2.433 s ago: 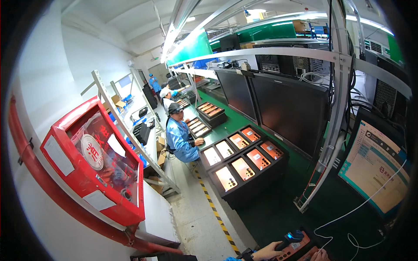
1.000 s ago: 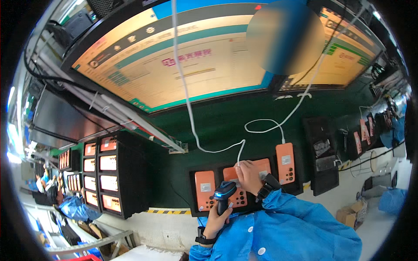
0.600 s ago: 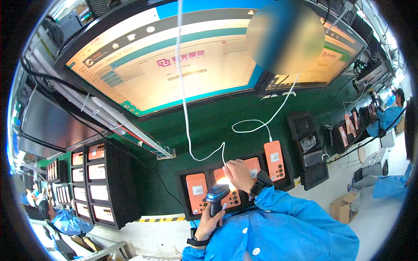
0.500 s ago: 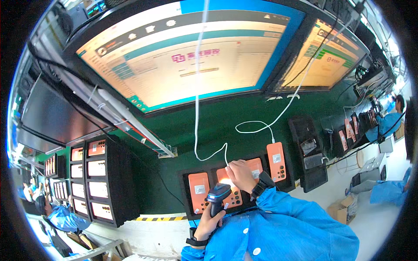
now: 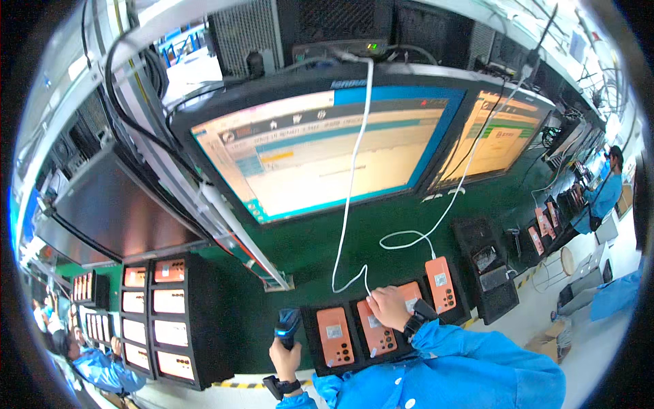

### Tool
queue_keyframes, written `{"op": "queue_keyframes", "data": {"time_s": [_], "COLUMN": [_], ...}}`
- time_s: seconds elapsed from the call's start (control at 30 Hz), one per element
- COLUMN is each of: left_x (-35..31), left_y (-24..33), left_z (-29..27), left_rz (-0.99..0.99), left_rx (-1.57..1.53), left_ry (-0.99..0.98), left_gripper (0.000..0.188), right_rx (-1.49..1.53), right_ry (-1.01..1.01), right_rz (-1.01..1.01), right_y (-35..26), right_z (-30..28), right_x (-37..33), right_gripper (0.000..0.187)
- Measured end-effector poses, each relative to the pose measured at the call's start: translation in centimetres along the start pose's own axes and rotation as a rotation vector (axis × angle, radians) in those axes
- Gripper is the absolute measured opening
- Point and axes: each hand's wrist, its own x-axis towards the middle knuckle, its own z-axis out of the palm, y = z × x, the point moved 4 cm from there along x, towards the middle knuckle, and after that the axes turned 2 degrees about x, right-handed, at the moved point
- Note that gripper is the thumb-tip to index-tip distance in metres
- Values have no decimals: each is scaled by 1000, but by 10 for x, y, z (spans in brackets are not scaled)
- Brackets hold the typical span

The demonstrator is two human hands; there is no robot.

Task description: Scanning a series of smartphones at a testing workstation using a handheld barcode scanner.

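My left hand (image 5: 285, 360) is wrapped around the grip of a black-and-blue handheld barcode scanner (image 5: 287, 326), raised just left of a black tray (image 5: 310, 327). Orange smartphones with labels on their backs lie in this tray. The leftmost phone (image 5: 335, 335) is uncovered. My right hand (image 5: 392, 308) is closed at the upper end of the second phone (image 5: 379, 335), where a white cable (image 5: 366, 278) runs into its fingers; the plug is hidden. Behind that wrist a third phone (image 5: 410, 292) is partly covered. The rightmost phone (image 5: 441, 285) has another white cable plugged into its top.
Two lit monitors (image 5: 327, 157) stand behind the green mat (image 5: 306, 238). Black trays of phones (image 5: 170, 300) are stacked at left, beside a metal post (image 5: 252, 252). A black tray with small items (image 5: 485, 262) stands at right. Co-workers sit left (image 5: 102, 361) and right (image 5: 606, 191).
My left hand has moved the scanner leftward, from above the phones to outside the tray. The bright light spot on the second phone is gone. My right hand stays at that phone; the view has tilted up.
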Motion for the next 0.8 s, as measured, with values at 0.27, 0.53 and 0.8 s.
{"op": "queue_keyframes", "data": {"time_s": [0.27,0.53,0.8], "left_x": [66,9,-48], "left_y": [-135,91,152], "left_z": [90,39,90], "left_rz": [-25,512,389], "left_rx": [153,-175,-377], "left_ry": [83,19,-464], "left_gripper": [41,39,40], "right_rx": [61,599,944], "right_ry": [-89,81,-119], "right_rz": [84,219,285], "right_y": [-8,-7,-16], "right_z": [-3,-28,-59], "right_x": [-4,-18,-21], "right_gripper": [27,28,30]}}
